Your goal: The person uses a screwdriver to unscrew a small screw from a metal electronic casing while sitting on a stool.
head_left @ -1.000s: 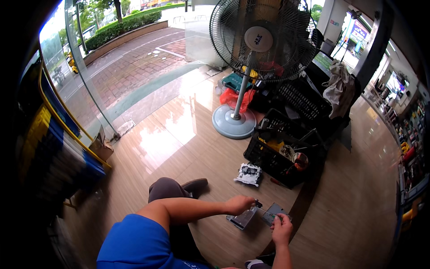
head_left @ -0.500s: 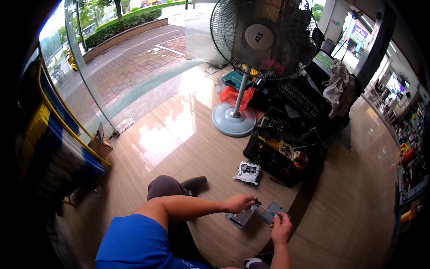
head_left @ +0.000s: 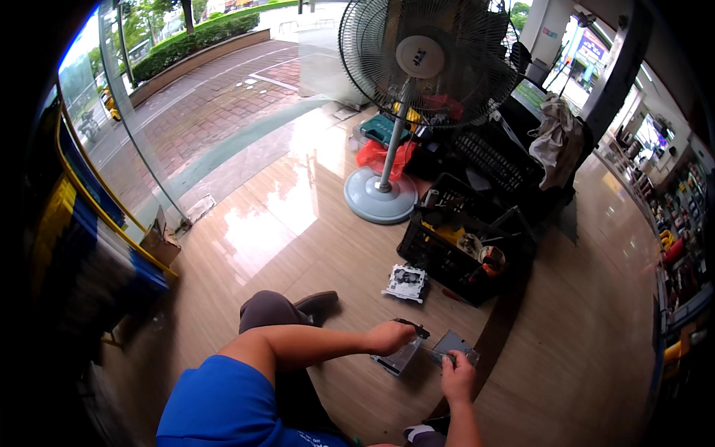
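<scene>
My left hand [head_left: 387,338] is closed around a dark-handled tool [head_left: 418,328], whose exact kind is too small to make out. A thin shaft runs from near it toward my right hand [head_left: 457,378]. The fingers of that hand are pinched together on a small thing mostly hidden by them. Below my left hand, a grey box-shaped part with a clear-looking top [head_left: 402,360] lies on the floor. Just beyond my right fingers is a flat grey panel [head_left: 454,342]. A white-framed part with a dark middle [head_left: 407,283] rests farther off.
A black crate [head_left: 447,257] filled with tools stands ahead to the right. Behind it are a pedestal fan [head_left: 381,195], a red plastic bag [head_left: 386,158] and a green case [head_left: 383,129]. Yellow-framed racking [head_left: 119,231] is at the left, beside a glass panel. Stocked shelves line the right.
My left hand has turned, and the dark tool now lies at a different angle. My right hand has shifted slightly left. The whole view has swung a little.
</scene>
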